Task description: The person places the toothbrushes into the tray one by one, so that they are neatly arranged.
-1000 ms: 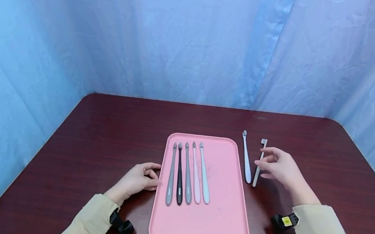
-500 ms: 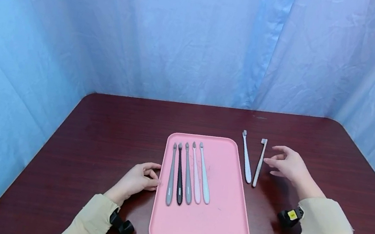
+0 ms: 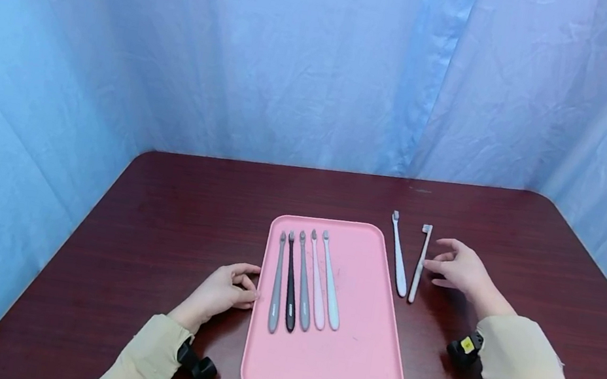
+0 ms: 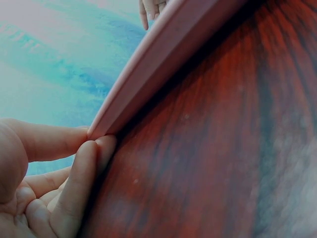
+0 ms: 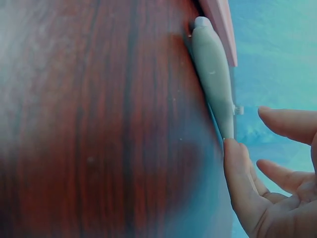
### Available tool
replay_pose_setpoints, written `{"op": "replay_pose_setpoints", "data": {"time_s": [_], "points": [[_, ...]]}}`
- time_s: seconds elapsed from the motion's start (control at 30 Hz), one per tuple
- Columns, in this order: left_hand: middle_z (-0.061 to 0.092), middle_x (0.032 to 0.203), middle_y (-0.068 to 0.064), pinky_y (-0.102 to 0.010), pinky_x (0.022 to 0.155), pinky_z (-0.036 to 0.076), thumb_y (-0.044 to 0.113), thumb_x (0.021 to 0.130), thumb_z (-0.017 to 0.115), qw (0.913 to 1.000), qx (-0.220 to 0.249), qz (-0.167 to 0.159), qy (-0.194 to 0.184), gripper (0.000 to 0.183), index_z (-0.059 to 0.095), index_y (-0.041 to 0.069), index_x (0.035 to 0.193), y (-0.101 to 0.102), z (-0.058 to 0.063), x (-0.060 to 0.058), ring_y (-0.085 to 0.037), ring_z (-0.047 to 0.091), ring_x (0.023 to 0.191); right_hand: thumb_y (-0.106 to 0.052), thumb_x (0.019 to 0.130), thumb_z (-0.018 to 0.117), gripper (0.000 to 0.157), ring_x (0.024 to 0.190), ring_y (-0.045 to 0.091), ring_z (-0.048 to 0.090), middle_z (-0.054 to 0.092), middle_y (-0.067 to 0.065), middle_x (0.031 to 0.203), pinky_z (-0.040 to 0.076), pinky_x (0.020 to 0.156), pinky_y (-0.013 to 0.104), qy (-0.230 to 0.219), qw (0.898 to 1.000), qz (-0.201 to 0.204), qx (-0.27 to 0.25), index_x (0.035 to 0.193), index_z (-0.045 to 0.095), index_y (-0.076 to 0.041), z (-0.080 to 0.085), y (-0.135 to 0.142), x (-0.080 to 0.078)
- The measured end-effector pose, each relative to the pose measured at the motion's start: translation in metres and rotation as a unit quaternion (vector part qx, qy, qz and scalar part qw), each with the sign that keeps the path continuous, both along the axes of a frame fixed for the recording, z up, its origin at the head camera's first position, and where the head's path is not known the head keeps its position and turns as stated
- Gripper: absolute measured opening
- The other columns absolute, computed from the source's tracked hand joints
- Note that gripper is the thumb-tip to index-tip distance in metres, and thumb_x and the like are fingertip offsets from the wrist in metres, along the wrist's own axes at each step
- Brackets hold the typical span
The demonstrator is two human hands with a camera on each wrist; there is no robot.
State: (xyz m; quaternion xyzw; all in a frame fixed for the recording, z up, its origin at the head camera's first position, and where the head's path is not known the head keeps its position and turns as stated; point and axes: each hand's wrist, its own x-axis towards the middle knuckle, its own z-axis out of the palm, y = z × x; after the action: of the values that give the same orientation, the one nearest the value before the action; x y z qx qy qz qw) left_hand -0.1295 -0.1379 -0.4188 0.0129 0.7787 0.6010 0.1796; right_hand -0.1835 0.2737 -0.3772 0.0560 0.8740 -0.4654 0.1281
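Note:
A pink tray (image 3: 322, 371) lies on the table with several toothbrushes side by side on it. My left hand (image 3: 222, 286) is at its left edge; the left wrist view has thumb and fingers pinching the tray rim (image 4: 133, 79). Right of the tray, two toothbrushes lie on the table: a white one (image 3: 400, 258) and an off-white one (image 3: 418, 274). Beside the off-white toothbrush is my right hand (image 3: 460, 267), fingers spread. In the right wrist view its thumb tip meets the toothbrush handle (image 5: 213, 59), while the other fingers stay apart from it.
On the tray, left to right, are a grey toothbrush (image 3: 277, 291), a black one (image 3: 291, 287), another grey one (image 3: 304, 286), a pink one (image 3: 317, 284) and a pale mint one (image 3: 331, 287). Blue curtains (image 3: 311, 65) hang round the dark red table (image 3: 187, 211).
My right hand moved right, away from the off-white toothbrush, then came slightly back toward it. That toothbrush, my left hand and the tray have not visibly moved.

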Motion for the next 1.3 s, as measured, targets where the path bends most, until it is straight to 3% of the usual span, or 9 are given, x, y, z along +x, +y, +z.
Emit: {"op": "replay_pose_setpoints", "data": {"time_s": [0.37,1.3], "points": [[0.060,0.077,-0.005,-0.030,0.071,0.058,-0.006,0.084,0.062,1.0000,0.004,-0.004,0.005,0.049,0.046,-0.009,0.131,-0.001,-0.001,0.000,-0.009,0.061,0.069,-0.015,0.088,0.064,0.073,0.095,0.030,0.059,0.048,0.034,0.118,0.059,0.070,0.035,-0.022,0.999,-0.011,0.031,0.142,0.021,0.011,-0.008,-0.004,-0.006],[0.060,0.077,-0.005,-0.028,0.070,0.058,-0.006,0.084,0.063,1.0000,-0.001,0.004,-0.003,0.050,0.047,-0.008,0.131,0.000,-0.001,0.000,-0.009,0.060,0.068,-0.010,0.085,0.066,0.086,0.089,0.028,0.061,0.047,0.032,0.117,0.059,0.070,0.037,-0.053,0.997,0.005,0.059,0.146,0.009,0.009,-0.006,-0.018,-0.015]]}}
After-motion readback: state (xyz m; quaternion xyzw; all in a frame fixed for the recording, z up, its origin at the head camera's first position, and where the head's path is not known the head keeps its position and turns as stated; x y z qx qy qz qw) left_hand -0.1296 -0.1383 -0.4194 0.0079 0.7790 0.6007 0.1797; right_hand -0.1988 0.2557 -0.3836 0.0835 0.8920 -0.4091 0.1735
